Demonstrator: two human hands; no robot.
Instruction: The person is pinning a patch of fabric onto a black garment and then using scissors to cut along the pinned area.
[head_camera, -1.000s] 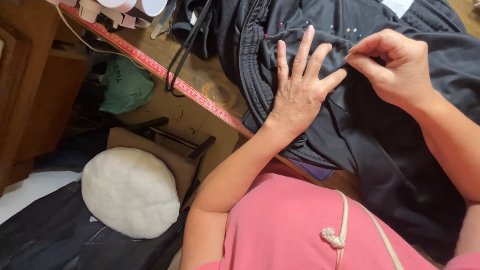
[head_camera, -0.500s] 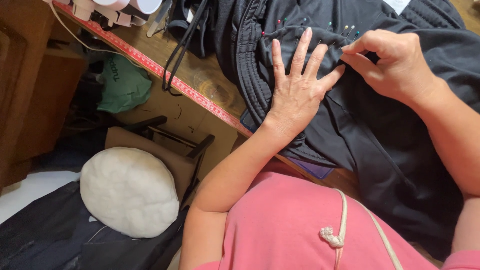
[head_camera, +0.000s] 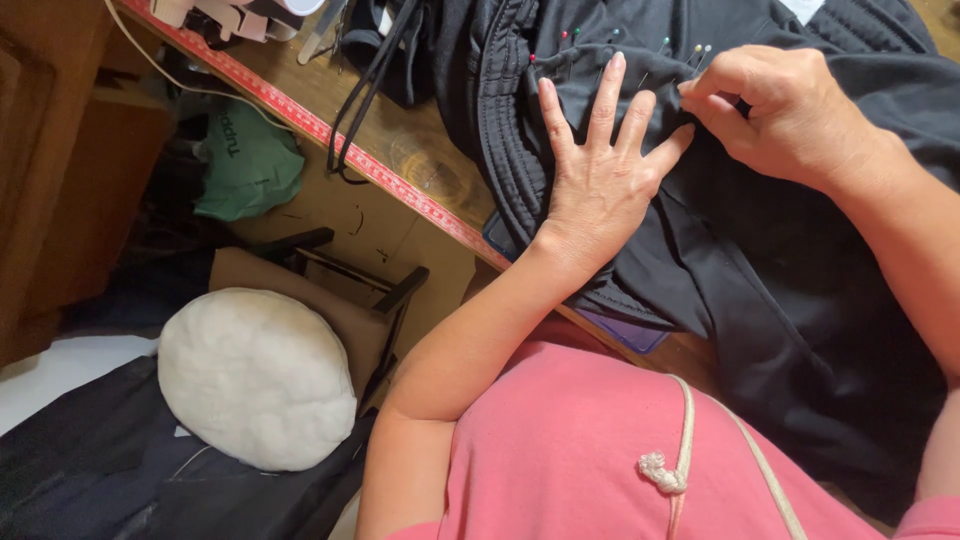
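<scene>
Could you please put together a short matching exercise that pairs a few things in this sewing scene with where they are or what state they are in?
Things:
1. left hand
2. right hand
3. red measuring tape
4. white round cushion

Places or states:
A. runs along the edge of the wooden table
B. lies flat with fingers spread on the black garment
C. sits low down beside the table, on a stool
D. fingertips pinched together at the fabric, near the coloured pins

Pairs: 1-B, 2-D, 3-A, 4-C
</scene>
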